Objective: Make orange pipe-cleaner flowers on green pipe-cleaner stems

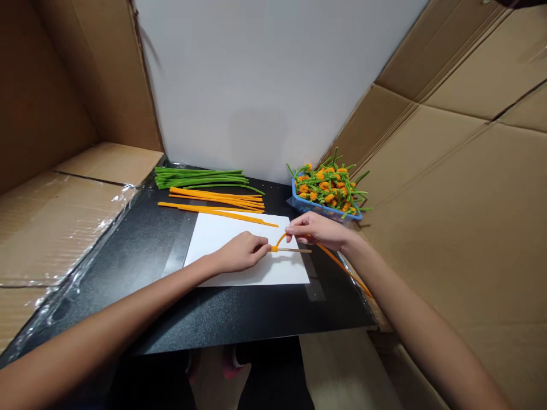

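Note:
My left hand (243, 251) is closed on a thin wooden stick (294, 250), which points right over a white sheet of paper (252, 275). Beside its fingertips, a few tight turns of orange pipe cleaner (274, 248) wrap round the stick. From that coil the pipe cleaner rises to my right hand (314, 228), whose thumb and fingers pinch it. Its long free end runs down to the right past my right wrist. The far end of the stick is hidden inside my left hand.
Behind the paper lie a bundle of green pipe cleaners (199, 177) and several orange pipe cleaners (217, 198). A blue basket (327, 212) of orange-and-green pipe cleaner pieces stands at the back right. Cardboard walls (448, 171) flank the black table (205, 319).

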`<state>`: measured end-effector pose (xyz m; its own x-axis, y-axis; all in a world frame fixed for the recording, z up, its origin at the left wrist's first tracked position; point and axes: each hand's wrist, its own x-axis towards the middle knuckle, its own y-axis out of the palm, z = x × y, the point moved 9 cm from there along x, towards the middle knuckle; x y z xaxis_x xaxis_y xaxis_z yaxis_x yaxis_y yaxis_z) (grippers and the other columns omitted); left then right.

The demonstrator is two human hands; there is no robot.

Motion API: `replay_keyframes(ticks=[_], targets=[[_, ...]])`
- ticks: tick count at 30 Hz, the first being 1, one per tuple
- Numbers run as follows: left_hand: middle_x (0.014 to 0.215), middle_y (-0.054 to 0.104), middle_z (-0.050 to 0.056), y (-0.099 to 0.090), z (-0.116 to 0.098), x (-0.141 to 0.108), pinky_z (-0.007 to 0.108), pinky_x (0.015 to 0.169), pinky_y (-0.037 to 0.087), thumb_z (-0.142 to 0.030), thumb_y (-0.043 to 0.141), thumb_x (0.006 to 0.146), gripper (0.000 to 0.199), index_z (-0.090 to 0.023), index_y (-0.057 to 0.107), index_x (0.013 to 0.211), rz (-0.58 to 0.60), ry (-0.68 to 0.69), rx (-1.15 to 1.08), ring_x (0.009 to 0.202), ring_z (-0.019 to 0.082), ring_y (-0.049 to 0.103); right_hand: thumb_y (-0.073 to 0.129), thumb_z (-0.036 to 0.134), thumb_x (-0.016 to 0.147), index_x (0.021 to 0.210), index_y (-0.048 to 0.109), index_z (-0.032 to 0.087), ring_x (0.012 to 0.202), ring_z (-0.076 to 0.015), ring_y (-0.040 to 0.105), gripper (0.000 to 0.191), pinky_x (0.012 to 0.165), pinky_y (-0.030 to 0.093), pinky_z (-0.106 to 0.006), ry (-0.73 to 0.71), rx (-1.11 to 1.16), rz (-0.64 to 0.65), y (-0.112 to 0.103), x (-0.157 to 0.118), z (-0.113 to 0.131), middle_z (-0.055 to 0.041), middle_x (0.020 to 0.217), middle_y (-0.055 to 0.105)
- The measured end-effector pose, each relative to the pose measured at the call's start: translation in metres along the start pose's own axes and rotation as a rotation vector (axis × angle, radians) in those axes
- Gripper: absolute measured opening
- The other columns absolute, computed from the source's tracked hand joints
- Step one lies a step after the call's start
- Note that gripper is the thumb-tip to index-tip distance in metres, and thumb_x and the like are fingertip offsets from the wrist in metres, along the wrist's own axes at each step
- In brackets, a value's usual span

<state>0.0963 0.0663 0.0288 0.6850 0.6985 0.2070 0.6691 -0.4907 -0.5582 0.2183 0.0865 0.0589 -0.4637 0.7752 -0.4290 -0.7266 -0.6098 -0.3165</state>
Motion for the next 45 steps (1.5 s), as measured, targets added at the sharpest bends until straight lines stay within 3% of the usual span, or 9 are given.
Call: replay_keyframes(ticks=[6,10,14,19,24,30,38,42,45], targets=[[0.058,0.038,-0.003,-0.023,0.027,0.0,0.024,0.053,0.022,-0.043,0.044,0.091,0.037,-0.019,0.039,0.064,-0.38,-0.205,-0.462,0.052,0.011,0.031,0.069,0.048,0.08,0.083,0.075,0.009,0.044,-0.0051,0.032,0.039,0.045,0.019,-0.024,-0.006,-0.062,-0.014,0.03,-0.015,0.005,0.0015,0.052,0.054],[0.055,0.02,-0.009,0.0,0.033,0.003,0.023,0.047,0.011,-0.045,0.051,0.087,0.037,-0.021,0.033,0.065,-0.294,-0.316,-1.003,0.047,0.007,0.012,0.069,0.053,0.08,0.082,0.072,0.009,0.039,-0.0031,0.03,0.044,0.044,0.015,-0.024,0.027,0.087,-0.081,0.02,-0.01,-0.029,0.0,0.053,0.058],[0.055,0.016,-0.011,0.018,0.017,0.002,0.023,0.047,0.007,-0.046,0.057,0.084,0.042,-0.021,0.029,0.064,-0.072,-0.282,-1.132,0.048,0.006,0.007,0.073,0.055,0.074,0.07,0.068,0.01,0.039,-0.0033,0.031,0.045,0.043,0.012,-0.024,0.072,0.142,-0.014,0.019,0.0,-0.05,0.0014,0.048,0.054],[0.056,0.028,-0.007,0.032,-0.002,-0.006,0.024,0.05,0.017,-0.049,0.056,0.086,0.042,-0.02,0.038,0.063,0.335,-0.168,-0.752,0.05,0.009,0.021,0.082,0.048,0.065,0.066,0.07,0.011,0.043,-0.0048,0.033,0.038,0.045,0.016,-0.023,0.093,-0.005,0.082,0.019,0.002,-0.028,0.0046,0.045,0.047],[0.058,0.044,-0.002,-0.014,0.01,0.003,0.026,0.058,0.023,-0.04,0.044,0.093,0.04,-0.017,0.044,0.06,-0.109,-0.078,-0.09,0.058,0.013,0.037,0.077,0.048,0.07,0.072,0.073,0.011,0.046,-0.0066,0.035,0.037,0.045,0.019,-0.023,-0.01,-0.084,-0.139,0.003,-0.01,0.015,0.0023,0.049,0.05],[0.057,0.035,-0.004,-0.026,0.026,0.0,0.024,0.052,0.021,-0.048,0.045,0.091,0.041,-0.019,0.04,0.063,-0.397,-0.197,-0.486,0.052,0.01,0.029,0.062,0.04,0.083,0.077,0.076,0.013,0.045,-0.0081,0.042,0.031,0.047,0.029,-0.023,-0.129,-0.311,-0.371,0.012,-0.021,0.006,-0.0021,0.058,0.061],[0.057,0.019,-0.01,0.02,0.017,-0.001,0.022,0.047,0.01,-0.051,0.062,0.082,0.045,-0.021,0.034,0.066,0.005,-0.277,-1.06,0.048,0.006,0.01,0.074,0.056,0.072,0.078,0.076,0.011,0.048,-0.008,0.044,0.045,0.047,0.03,-0.023,-0.058,0.073,-0.21,0.015,-0.004,-0.038,-0.003,0.06,0.062],[0.056,0.029,-0.006,0.017,0.008,-0.001,0.025,0.05,0.018,-0.051,0.053,0.089,0.046,-0.019,0.037,0.062,0.238,-0.142,-0.665,0.05,0.008,0.022,0.08,0.047,0.068,0.076,0.077,0.011,0.047,-0.0068,0.037,0.037,0.046,0.025,-0.023,-0.015,-0.014,-0.056,0.004,-0.004,-0.03,0.0007,0.053,0.055],[0.058,0.039,-0.003,-0.008,0.009,0.003,0.027,0.056,0.021,-0.046,0.045,0.095,0.045,-0.018,0.04,0.06,0.057,-0.042,-0.185,0.055,0.011,0.033,0.074,0.046,0.074,0.077,0.077,0.012,0.048,-0.0074,0.036,0.035,0.047,0.024,-0.024,-0.061,-0.147,-0.173,-0.008,-0.01,-0.006,0.0015,0.053,0.052]])
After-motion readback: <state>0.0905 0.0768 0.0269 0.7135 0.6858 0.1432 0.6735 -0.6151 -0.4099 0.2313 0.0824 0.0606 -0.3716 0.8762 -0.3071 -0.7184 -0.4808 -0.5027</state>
